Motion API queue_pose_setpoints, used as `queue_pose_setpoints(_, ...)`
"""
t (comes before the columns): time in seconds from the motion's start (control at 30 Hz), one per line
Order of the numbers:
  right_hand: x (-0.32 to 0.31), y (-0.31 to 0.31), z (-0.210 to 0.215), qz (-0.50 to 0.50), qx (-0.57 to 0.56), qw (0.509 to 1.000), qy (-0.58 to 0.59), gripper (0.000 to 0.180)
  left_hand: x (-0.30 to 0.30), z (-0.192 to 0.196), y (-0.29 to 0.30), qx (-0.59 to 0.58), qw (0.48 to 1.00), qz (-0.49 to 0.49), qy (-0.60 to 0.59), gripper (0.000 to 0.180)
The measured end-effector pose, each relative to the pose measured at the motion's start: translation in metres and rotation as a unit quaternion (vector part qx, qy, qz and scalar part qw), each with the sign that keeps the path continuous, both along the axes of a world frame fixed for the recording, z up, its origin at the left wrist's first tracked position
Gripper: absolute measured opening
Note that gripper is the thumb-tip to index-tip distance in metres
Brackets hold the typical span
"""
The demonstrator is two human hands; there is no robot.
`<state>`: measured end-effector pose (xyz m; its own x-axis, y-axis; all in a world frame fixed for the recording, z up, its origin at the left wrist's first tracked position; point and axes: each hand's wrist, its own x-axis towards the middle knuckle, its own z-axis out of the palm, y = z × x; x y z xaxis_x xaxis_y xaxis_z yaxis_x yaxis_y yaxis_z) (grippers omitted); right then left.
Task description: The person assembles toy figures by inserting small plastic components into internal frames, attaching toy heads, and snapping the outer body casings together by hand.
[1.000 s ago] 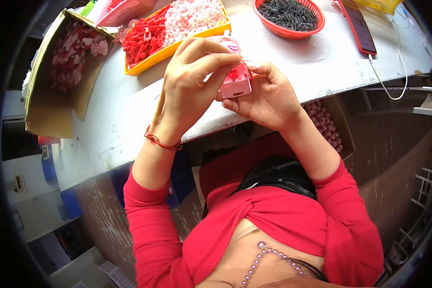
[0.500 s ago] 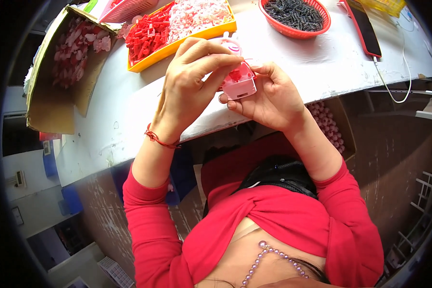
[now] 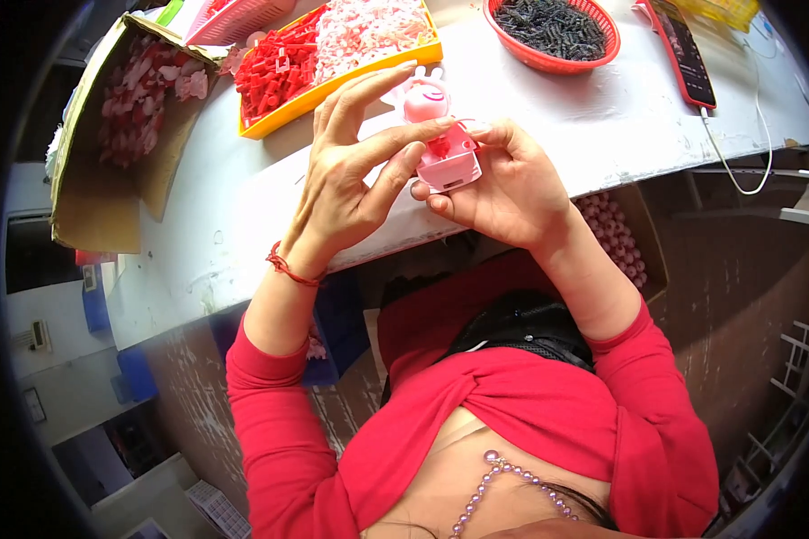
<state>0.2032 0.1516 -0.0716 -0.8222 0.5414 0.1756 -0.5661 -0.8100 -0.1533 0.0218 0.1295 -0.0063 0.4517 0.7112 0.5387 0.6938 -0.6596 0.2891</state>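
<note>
A small pink plastic toy (image 3: 442, 144) with a figure head on top and a red part set in its box-shaped base is held over the front edge of the white table (image 3: 243, 207). My right hand (image 3: 503, 184) cups the toy from below and the right. My left hand (image 3: 355, 175) comes in from the left, its thumb and forefinger pressing on the red part at the toy's top, the other fingers spread upward. A red cord is tied round my left wrist.
A yellow tray (image 3: 333, 85) of red and pale pink parts lies behind the hands. A red basket (image 3: 553, 31) of dark pieces, a phone (image 3: 688, 54) on a white cable, a cardboard box (image 3: 121, 126) of pink parts and a box of pink balls (image 3: 616, 238) under the table surround them.
The toy and both hands have stayed over the table edge. My left fingers have shifted on the toy's top, with the upper fingers now spread further upward.
</note>
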Motion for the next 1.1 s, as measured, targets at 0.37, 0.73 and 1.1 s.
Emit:
queue_pose_setpoints(0.37,0.0,-0.003,0.011,-0.025,-0.02,0.997,-0.073,0.044,-0.031,0.023,0.071,-0.045,0.988,0.103,-0.103,0.024)
queue_pose_setpoints(0.73,0.0,-0.004,0.01,-0.048,0.004,0.996,-0.077,0.044,-0.026,0.023,0.115,-0.274,0.949,0.144,0.054,0.018)
queue_pose_setpoints(1.1,0.0,-0.003,0.009,-0.047,0.013,0.995,-0.082,0.045,-0.026,0.015,0.097,-0.238,0.962,0.126,-0.036,0.017)
